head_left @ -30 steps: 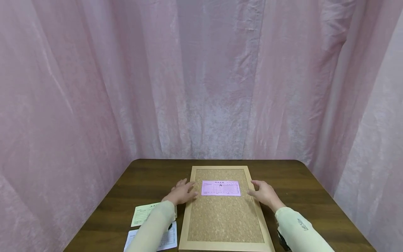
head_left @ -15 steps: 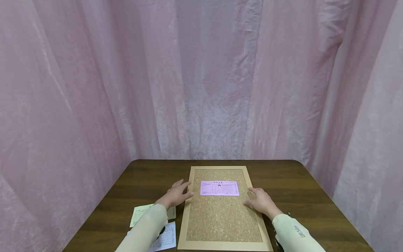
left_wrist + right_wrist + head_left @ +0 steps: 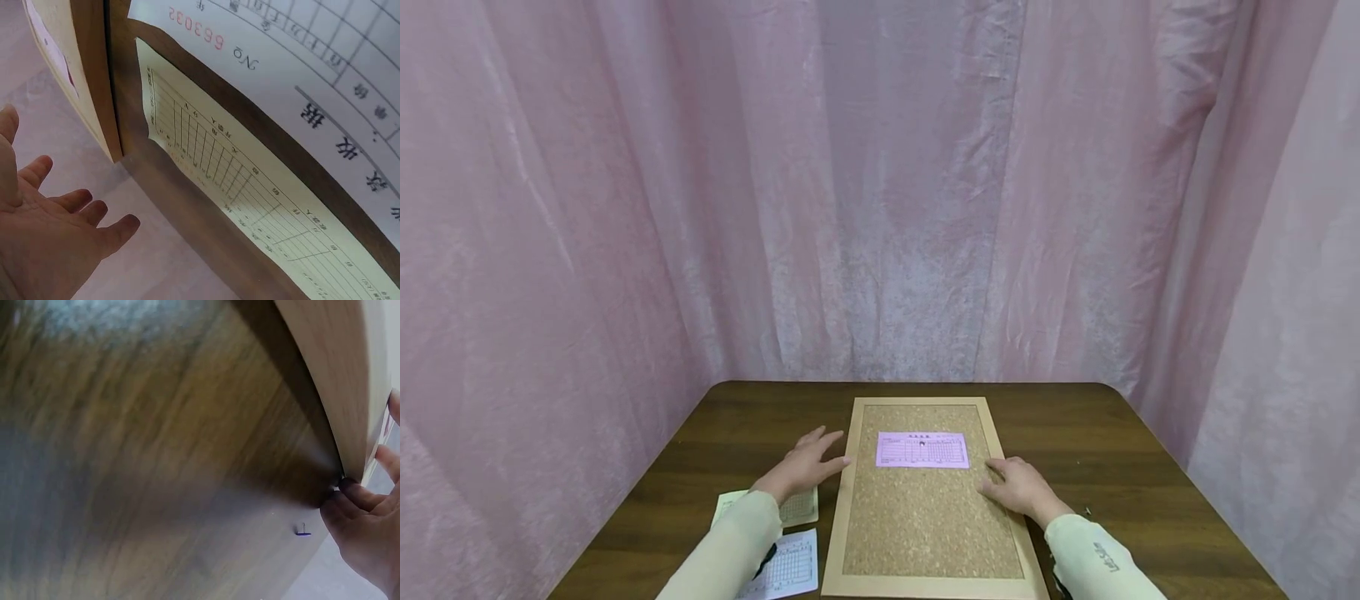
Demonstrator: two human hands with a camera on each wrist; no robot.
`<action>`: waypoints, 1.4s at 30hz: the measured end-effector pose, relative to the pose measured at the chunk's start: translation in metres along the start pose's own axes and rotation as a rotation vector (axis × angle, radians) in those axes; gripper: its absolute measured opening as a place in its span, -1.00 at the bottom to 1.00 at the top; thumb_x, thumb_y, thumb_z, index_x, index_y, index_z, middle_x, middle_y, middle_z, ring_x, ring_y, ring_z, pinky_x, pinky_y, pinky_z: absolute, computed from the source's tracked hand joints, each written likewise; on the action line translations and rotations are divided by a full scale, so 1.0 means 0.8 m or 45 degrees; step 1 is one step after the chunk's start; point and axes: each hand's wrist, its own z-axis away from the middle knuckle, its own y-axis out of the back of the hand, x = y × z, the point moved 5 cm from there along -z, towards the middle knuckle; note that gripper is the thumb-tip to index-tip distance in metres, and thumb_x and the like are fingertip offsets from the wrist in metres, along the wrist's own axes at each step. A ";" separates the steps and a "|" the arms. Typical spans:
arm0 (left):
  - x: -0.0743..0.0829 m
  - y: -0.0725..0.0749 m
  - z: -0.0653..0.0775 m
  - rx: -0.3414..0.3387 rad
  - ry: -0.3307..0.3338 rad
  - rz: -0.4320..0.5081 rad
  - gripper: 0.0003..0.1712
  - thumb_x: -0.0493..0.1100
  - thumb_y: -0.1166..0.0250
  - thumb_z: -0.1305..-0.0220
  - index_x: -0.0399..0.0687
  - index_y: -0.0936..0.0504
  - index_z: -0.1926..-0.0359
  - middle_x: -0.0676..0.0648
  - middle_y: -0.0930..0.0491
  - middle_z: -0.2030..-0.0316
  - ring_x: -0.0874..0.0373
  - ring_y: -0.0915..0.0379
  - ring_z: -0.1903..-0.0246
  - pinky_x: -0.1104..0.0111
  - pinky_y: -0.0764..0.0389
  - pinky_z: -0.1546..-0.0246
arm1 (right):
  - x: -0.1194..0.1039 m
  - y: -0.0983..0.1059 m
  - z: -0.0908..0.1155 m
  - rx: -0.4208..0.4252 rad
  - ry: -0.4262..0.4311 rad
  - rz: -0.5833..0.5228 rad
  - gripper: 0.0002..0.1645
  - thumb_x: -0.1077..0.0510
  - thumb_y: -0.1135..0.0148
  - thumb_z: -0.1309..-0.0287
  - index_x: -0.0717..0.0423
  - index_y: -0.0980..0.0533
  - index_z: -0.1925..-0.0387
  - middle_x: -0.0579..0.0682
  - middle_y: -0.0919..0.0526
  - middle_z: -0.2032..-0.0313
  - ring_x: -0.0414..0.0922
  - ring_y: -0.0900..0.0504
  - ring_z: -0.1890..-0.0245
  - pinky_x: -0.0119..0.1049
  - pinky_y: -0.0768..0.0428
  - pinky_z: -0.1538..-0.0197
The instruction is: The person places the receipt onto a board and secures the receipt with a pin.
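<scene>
A corkboard (image 3: 932, 525) with a pale wooden frame lies on the table. On its upper part is a pink printed form (image 3: 902, 450) with a small dark spot, perhaps a pin, near its middle. My left hand (image 3: 797, 468) hovers at the board's left side, fingers spread and holding nothing; the left wrist view shows its palm (image 3: 50, 244) bare. My right hand (image 3: 1018, 489) rests over the right edge of the frame. In the right wrist view, some of its fingers (image 3: 356, 495) touch the frame's outer side, while the others lie above the board.
Left of the board lie a pale green form (image 3: 800, 507), partly under the left forearm, and a white form (image 3: 793, 562) nearer the front. A small purple tack (image 3: 303, 534) lies on the table (image 3: 1120, 492) right of the board. Pink curtains (image 3: 910, 192) surround the table.
My left hand has drawn back leftward off the board's frame, toward the forms. My right hand has slid slightly down along the right edge. Board and pink form stay in place.
</scene>
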 end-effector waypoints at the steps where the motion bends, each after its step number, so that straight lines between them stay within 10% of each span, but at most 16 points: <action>1: -0.002 0.001 0.001 0.002 0.011 0.007 -0.25 0.22 -0.18 -0.41 0.04 -0.28 -0.49 -0.30 0.02 -0.51 -0.29 0.16 -0.47 -0.33 0.00 -0.29 | -0.001 0.000 0.000 0.000 0.011 0.013 -0.37 -0.01 -0.36 -0.18 0.32 -0.54 -0.17 0.34 -0.58 -0.02 0.31 -0.51 -0.09 0.19 -0.43 -0.14; 42: -0.102 0.067 0.055 0.079 0.132 0.086 0.00 0.34 -0.26 -0.26 -0.11 -0.18 -0.51 -0.35 -0.15 -0.44 -0.39 -0.04 -0.39 -0.29 -0.20 -0.23 | 0.009 -0.013 0.002 -0.011 -0.137 0.004 -0.19 -0.16 -0.31 -0.08 0.10 -0.43 -0.33 0.40 -0.38 -0.22 0.34 -0.32 -0.26 0.29 -0.38 -0.15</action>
